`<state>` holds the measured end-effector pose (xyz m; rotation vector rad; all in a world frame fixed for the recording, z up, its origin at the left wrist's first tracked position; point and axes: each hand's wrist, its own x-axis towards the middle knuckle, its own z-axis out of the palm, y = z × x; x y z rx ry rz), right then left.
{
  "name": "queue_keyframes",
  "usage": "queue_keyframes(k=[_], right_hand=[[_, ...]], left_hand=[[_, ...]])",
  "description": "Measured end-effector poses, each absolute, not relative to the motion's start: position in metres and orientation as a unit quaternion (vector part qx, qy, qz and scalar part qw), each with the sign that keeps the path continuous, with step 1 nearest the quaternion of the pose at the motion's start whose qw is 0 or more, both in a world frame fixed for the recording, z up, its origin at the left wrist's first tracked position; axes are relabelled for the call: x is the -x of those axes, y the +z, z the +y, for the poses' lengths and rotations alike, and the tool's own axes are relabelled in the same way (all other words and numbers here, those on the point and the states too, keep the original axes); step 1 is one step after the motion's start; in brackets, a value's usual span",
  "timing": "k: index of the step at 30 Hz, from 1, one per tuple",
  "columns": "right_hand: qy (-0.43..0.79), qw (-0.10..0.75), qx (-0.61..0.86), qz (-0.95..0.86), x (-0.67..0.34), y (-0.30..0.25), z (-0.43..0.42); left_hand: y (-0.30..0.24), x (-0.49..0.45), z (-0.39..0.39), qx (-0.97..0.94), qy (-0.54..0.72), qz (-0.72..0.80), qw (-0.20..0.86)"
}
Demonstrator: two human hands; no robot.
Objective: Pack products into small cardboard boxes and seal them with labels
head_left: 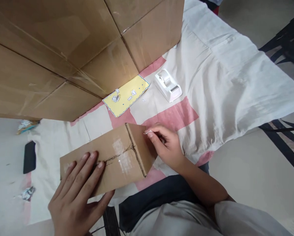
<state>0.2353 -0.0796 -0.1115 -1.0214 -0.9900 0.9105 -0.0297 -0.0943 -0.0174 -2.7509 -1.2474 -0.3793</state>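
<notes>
A small brown cardboard box (117,154) lies on a white and pink cloth (218,85) in front of me. My left hand (75,193) rests flat on the box's top, fingers stretched out, thumb against its near side. My right hand (165,144) is at the box's right end, fingers pinched together on a small clear strip, apparently tape (147,132), near the upper edge. Old tape marks show along the box's seam.
A large cardboard box (63,49) fills the upper left. A white tape dispenser (168,85) and a yellow sticker sheet (127,95) lie beyond the small box. A black phone (29,156) and crumpled scraps (26,193) sit at left. A dark chair frame (287,46) stands at right.
</notes>
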Motion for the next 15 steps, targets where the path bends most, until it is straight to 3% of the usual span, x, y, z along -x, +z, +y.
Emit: queue_keyframes(k=[15], right_hand=[[0.398,0.644,0.451,-0.473,-0.228,-0.114,-0.0829]], left_hand=[[-0.015,0.0284,-0.0961,0.895,-0.112,-0.43,0.032]])
